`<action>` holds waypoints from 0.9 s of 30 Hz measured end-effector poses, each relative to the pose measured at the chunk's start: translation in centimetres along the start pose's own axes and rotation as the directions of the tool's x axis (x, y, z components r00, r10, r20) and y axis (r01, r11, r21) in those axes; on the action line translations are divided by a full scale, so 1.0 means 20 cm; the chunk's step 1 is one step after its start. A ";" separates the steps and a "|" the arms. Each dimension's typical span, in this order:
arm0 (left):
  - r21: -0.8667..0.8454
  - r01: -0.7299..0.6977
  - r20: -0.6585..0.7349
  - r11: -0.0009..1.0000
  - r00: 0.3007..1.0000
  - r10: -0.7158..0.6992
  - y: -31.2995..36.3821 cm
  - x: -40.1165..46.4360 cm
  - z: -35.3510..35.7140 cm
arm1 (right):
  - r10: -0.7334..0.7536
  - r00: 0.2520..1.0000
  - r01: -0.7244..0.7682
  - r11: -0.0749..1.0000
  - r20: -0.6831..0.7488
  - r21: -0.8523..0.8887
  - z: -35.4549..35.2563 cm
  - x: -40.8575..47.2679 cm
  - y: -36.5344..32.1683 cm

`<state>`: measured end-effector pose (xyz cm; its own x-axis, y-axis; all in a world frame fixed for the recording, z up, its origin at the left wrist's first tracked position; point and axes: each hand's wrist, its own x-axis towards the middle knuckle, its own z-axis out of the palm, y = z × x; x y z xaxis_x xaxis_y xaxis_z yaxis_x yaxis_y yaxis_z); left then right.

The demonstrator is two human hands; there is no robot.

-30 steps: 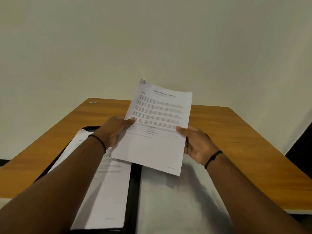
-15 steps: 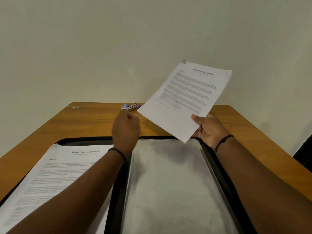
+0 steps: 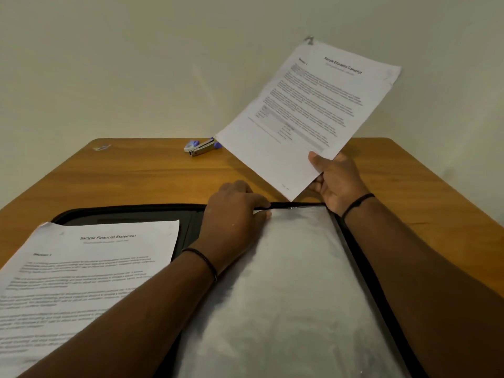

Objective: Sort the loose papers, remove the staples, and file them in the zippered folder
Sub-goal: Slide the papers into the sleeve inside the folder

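1. A white printed sheet headed "Sample Education Transcript" point(image 3: 311, 105) is pinched at its near right edge by the right hand point(image 3: 336, 181), thumb on top and fingers curled beneath; it is held tilted in the air above the far right part of the table, with a small metal staple point(image 3: 309, 40) seen at its far corner.
2. The far edge of a translucent grey plastic sleeve point(image 3: 286, 290) is gripped by the left hand point(image 3: 234, 214), fingers curled over and the thumb beneath.
3. The sleeve lies in the right half of the open black zippered folder point(image 3: 122, 212), whose rim runs along the far and right sides.
4. In the folder's left half rests a white printed sheet headed "Sample Financial Statement" point(image 3: 76, 279).
5. The folder lies on a brown wooden table point(image 3: 152, 170).
6. Near the table's far edge lies a silver and purple staple remover point(image 3: 200, 147), well apart from both hands.
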<state>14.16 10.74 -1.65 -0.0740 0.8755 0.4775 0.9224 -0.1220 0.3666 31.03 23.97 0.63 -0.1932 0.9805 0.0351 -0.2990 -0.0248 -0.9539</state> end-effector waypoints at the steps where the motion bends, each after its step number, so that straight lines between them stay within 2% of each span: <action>1: 0.010 -0.007 0.005 1.000 1.000 0.007 0.00 0.00 0.01 | -0.002 1.000 0.002 1.000 -0.013 0.007 -0.01 0.00 0.00; 6: 0.031 -0.076 -0.037 0.997 0.996 0.077 0.02 0.02 0.01 | -0.011 0.998 0.014 0.999 -0.063 0.035 -0.05 -0.01 -0.01; 12: 0.018 -0.130 -0.150 0.991 0.980 0.131 0.04 0.02 -0.01 | -0.041 0.995 0.045 0.998 -0.089 0.044 -0.02 -0.02 -0.04; 19: 0.027 -0.123 -0.122 0.992 0.985 0.126 0.06 0.01 -0.01 | -0.089 0.993 0.091 0.996 -0.072 0.021 -0.01 -0.04 -0.06; 23: -0.156 -0.051 0.031 0.986 0.998 0.056 0.05 0.00 -0.01 | -0.063 0.996 0.067 0.996 -0.071 0.052 -0.02 -0.05 -0.06; 27: -0.362 -0.016 0.102 0.932 0.993 0.056 0.05 0.00 -0.02 | -0.072 0.993 0.078 0.995 -0.091 0.068 -0.01 -0.04 -0.08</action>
<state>15.05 10.40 -1.02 0.0173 0.9104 0.4133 0.7233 -0.2968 0.6235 31.90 23.22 2.13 -0.0857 0.9934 0.0766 -0.3759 0.0389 -0.9258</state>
